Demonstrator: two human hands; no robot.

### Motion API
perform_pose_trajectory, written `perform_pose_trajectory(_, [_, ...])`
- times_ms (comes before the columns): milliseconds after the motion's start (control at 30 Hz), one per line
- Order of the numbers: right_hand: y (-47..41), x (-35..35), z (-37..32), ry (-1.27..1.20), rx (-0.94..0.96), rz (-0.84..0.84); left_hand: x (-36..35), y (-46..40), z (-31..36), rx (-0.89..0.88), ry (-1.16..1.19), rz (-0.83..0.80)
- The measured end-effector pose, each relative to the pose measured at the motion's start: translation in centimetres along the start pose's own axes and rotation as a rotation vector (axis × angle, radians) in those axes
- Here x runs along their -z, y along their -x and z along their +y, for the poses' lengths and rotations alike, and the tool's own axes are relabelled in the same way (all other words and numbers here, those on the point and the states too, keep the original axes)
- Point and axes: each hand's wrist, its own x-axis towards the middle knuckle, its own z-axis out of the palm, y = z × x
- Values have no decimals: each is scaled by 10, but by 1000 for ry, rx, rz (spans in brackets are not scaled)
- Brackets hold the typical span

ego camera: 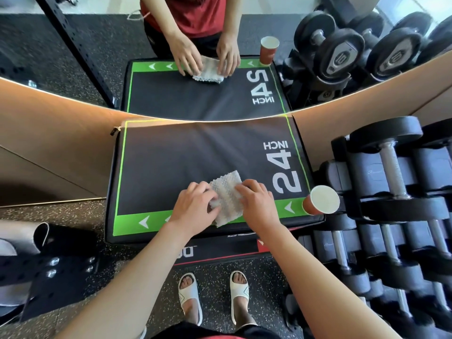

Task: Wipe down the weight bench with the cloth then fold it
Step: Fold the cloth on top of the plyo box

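Observation:
A small pale grey-white cloth (227, 196) lies partly folded on the near part of the black padded bench top (183, 157), which has a green border and "24 INCH" printed on it. My left hand (195, 206) holds the cloth's left edge with curled fingers. My right hand (256, 201) presses on its right side, fingers bent over the fabric. The cloth's near corner hangs over the green strip at the front edge.
A red paper cup (320, 200) stands on the bench's near right corner. A dumbbell rack (391, 192) fills the right side. A mirror (195, 57) behind the bench reflects the scene. A black frame with bolts (49, 270) sits at the lower left.

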Motion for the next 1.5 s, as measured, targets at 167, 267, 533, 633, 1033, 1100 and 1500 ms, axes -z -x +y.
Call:
perform_pose_trajectory(167, [5,2,-5,-33,21,156,6,-3,2,-42,39,103])
perform_pose_trajectory(267, [12,-4,-14,-101,87,146,9,-1,-1,-120,7,-58])
perform_pose_trajectory(533, [18,-12,-11,-5,110,61,3,12,-7,-111,-30,-59])
perform_pose_trajectory(633, [15,-7,-9,-13,113,96,-4,15,0,-115,-20,-40])
perform_pose_trajectory(1033, [42,-9,12,-118,166,58,-14,28,7,-119,-8,34])
perform_pose_trajectory(1100, [43,-8,15,-150,158,70,-15,29,9,-135,2,28])
perform_pose_trajectory(1500, [23,-6,7,-137,185,-35,-19,23,17,35,-39,-4])
